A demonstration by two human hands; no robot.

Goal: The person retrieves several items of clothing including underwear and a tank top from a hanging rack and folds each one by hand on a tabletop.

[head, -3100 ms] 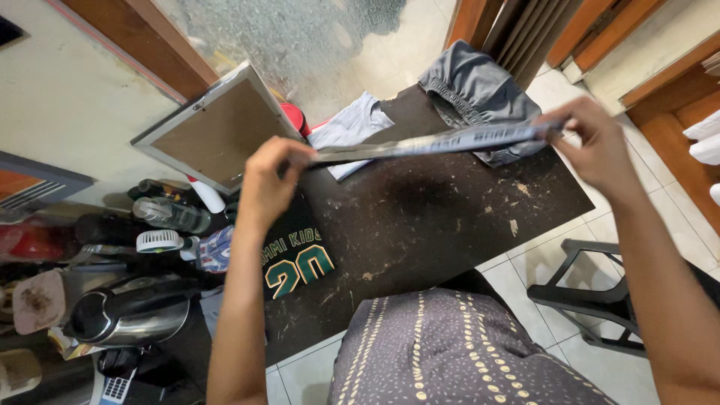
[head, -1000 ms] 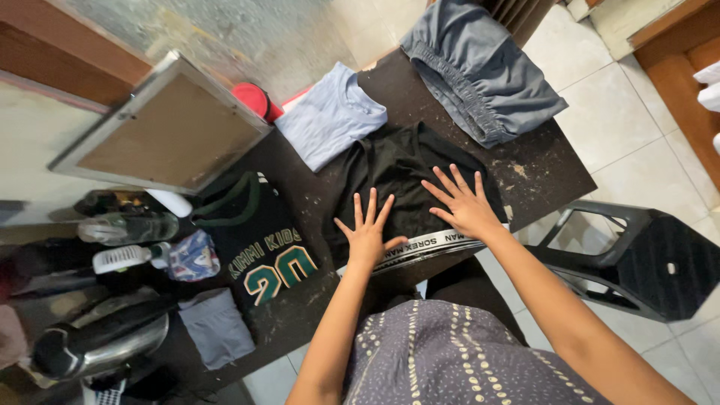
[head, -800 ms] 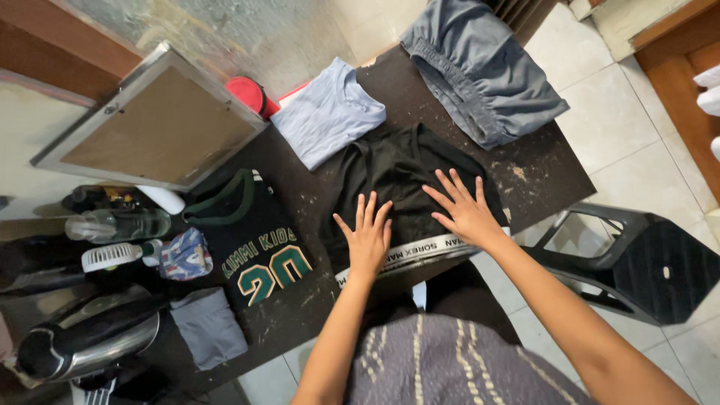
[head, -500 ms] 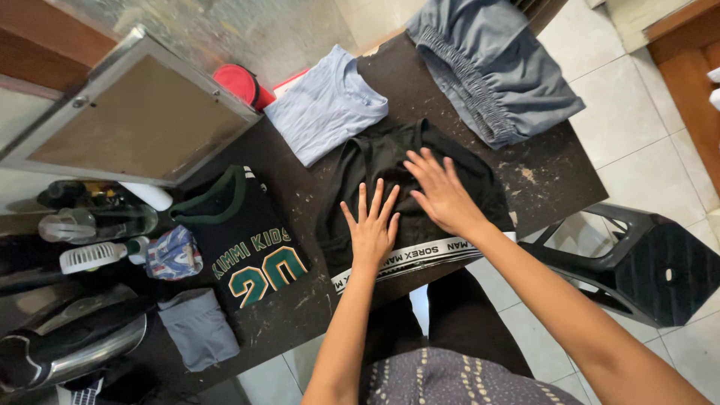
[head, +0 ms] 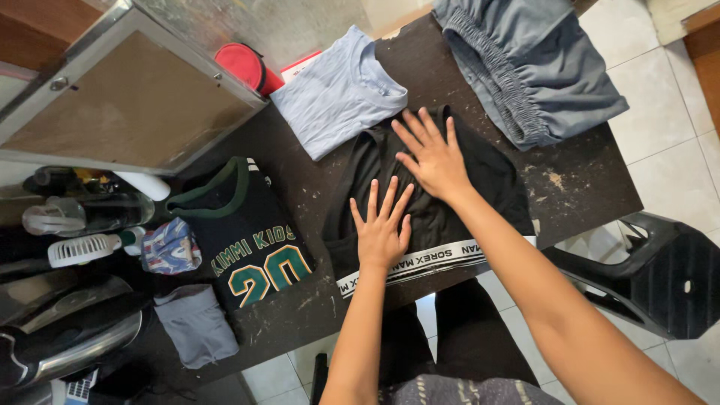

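Left edge: I make out kettle [head: 71, 341] and bottles [head: 90, 214], both cropped, dim. Frame [head: 127, 105] leans, top cut off. Folded jersey [head: 244, 240] left on table [head: 577, 180]. Black shorts [head: 435, 195] centre, near front edge, waistband toward me. Left hand [head: 382, 229] flat on shorts, fingers spread, gripping nothing. Right hand [head: 431, 154] same, further up. Blue tee [head: 337, 94] behind; grey shorts [head: 536, 64] far right, partly cropped.

One head-worn camera looks steeply down, fairly close, onto the dark table [head: 585, 180], apparently tilted.
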